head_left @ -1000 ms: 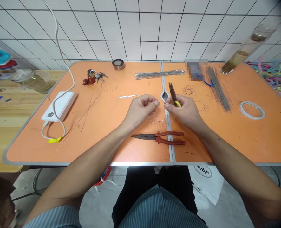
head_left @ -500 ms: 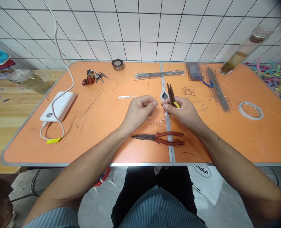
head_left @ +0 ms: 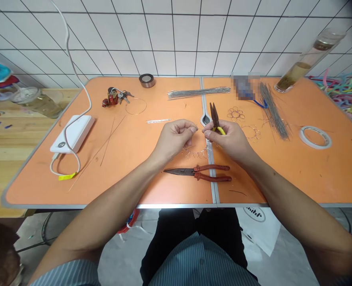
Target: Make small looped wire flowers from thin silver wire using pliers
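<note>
My left hand (head_left: 176, 138) is closed, thumb against fingers, pinching one end of a thin wire bent into small loops. The looped wire (head_left: 198, 154) hangs in an arc between my two hands, just above the table. My right hand (head_left: 231, 139) is closed around small yellow-handled pliers (head_left: 214, 115), their dark jaws pointing up and away. Its thumb and forefinger also pinch near the wire's other end, though the exact contact is too fine to see. Close below lie larger red-handled long-nose pliers (head_left: 198, 172), flat on the orange table (head_left: 152, 190).
Wire flower (head_left: 236, 114) and looped wire ring (head_left: 252, 133) lie right of my hands. Wire bundles (head_left: 198, 93) (head_left: 273, 111), a white tape roll (head_left: 315, 137), dark tape (head_left: 147, 80), keys (head_left: 122, 96), a white power bank (head_left: 72, 134) and a tall glass jar (head_left: 310, 59) surround them.
Almost nothing differs. The view has shifted very slightly, and both hands keep the same grip and place.
</note>
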Motion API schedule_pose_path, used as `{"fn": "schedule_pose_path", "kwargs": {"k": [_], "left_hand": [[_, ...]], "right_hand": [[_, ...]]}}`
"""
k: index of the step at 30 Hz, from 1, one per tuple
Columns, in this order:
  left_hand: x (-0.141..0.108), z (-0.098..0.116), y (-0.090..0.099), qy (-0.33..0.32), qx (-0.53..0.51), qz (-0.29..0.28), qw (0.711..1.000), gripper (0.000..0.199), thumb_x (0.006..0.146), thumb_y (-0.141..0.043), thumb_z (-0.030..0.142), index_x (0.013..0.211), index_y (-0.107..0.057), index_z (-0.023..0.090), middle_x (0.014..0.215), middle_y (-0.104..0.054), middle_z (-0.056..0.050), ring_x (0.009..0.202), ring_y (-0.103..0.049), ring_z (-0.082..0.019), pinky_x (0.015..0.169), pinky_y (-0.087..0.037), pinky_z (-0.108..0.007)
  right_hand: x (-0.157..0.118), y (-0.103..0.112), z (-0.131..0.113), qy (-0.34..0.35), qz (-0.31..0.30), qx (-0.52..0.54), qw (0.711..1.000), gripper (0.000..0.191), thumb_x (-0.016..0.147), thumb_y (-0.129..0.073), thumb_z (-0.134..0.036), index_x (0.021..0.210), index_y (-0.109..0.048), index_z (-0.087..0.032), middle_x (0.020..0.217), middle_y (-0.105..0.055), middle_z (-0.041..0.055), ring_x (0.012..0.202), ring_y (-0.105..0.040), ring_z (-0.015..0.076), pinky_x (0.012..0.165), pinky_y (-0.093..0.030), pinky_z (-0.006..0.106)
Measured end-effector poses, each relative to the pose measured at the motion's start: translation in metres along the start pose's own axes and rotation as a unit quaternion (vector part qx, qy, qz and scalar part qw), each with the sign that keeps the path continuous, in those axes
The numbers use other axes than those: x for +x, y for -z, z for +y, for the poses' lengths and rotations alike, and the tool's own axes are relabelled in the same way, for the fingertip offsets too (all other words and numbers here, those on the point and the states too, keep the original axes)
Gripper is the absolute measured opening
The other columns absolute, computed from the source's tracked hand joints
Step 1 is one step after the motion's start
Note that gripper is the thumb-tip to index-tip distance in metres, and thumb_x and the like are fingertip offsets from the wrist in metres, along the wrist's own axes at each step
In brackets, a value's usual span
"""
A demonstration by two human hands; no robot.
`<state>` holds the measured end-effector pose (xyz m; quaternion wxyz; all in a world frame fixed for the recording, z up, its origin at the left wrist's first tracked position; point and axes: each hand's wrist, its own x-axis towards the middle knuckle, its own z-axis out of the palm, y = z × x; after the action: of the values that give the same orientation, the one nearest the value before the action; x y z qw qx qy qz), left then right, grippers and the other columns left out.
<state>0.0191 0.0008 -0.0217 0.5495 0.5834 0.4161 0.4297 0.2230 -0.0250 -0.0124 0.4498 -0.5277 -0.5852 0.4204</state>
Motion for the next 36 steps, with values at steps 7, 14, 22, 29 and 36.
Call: {"fn": "schedule_pose_path", "kwargs": {"k": [7, 14, 22, 29, 36], "left_hand": [[0.001, -0.003, 0.002, 0.017, -0.008, -0.006, 1.0, 0.019, 0.092, -0.077, 0.032, 0.078, -0.075, 0.02, 0.057, -0.062, 0.001, 0.052, -0.052, -0.01, 0.053, -0.038, -0.025], [0.002, -0.001, 0.003, 0.03, -0.014, 0.0, 0.999, 0.018, 0.09, -0.078, 0.033, 0.078, -0.075, 0.02, 0.057, -0.062, 0.002, 0.05, -0.051, -0.011, 0.052, -0.037, -0.026], [0.001, 0.003, 0.002, 0.015, -0.019, 0.006, 1.0, 0.016, 0.09, -0.077, 0.033, 0.081, -0.075, 0.02, 0.059, -0.063, 0.002, 0.053, -0.053, -0.011, 0.055, -0.042, -0.025], [0.001, 0.004, 0.001, 0.002, -0.033, -0.003, 0.999, 0.015, 0.09, -0.077, 0.032, 0.083, -0.075, 0.02, 0.059, -0.063, 0.002, 0.053, -0.053, -0.011, 0.056, -0.044, -0.025], [-0.001, 0.005, -0.001, -0.014, -0.034, -0.017, 0.999, 0.015, 0.091, -0.078, 0.032, 0.083, -0.075, 0.02, 0.06, -0.062, 0.002, 0.054, -0.052, -0.011, 0.057, -0.044, -0.025]], "right_hand": [[-0.003, -0.001, -0.001, 0.031, 0.002, -0.056, 0.998, 0.01, 0.088, -0.075, -0.031, 0.084, -0.074, -0.022, 0.073, -0.061, -0.0014, 0.069, -0.051, 0.0157, 0.066, -0.041, 0.032], [-0.004, -0.002, -0.003, 0.034, 0.006, -0.06, 0.998, 0.009, 0.088, -0.075, -0.031, 0.085, -0.075, -0.022, 0.077, -0.065, -0.0005, 0.073, -0.056, 0.017, 0.07, -0.044, 0.033], [0.0, 0.002, -0.001, -0.021, -0.028, 0.041, 0.999, 0.028, 0.09, -0.083, -0.048, 0.091, -0.077, -0.021, 0.079, -0.069, 0.0017, 0.076, -0.061, 0.0175, 0.075, -0.05, 0.034], [0.004, 0.003, 0.008, -0.04, -0.05, 0.082, 0.995, 0.038, 0.088, -0.087, -0.057, 0.092, -0.077, -0.022, 0.084, -0.071, 0.0025, 0.074, -0.061, 0.016, 0.069, -0.046, 0.032], [0.004, 0.004, 0.004, -0.082, -0.076, 0.141, 0.984, 0.04, 0.079, -0.095, -0.055, 0.083, -0.072, -0.022, 0.081, -0.068, 0.0015, 0.072, -0.057, 0.0146, 0.064, -0.042, 0.03]]}}
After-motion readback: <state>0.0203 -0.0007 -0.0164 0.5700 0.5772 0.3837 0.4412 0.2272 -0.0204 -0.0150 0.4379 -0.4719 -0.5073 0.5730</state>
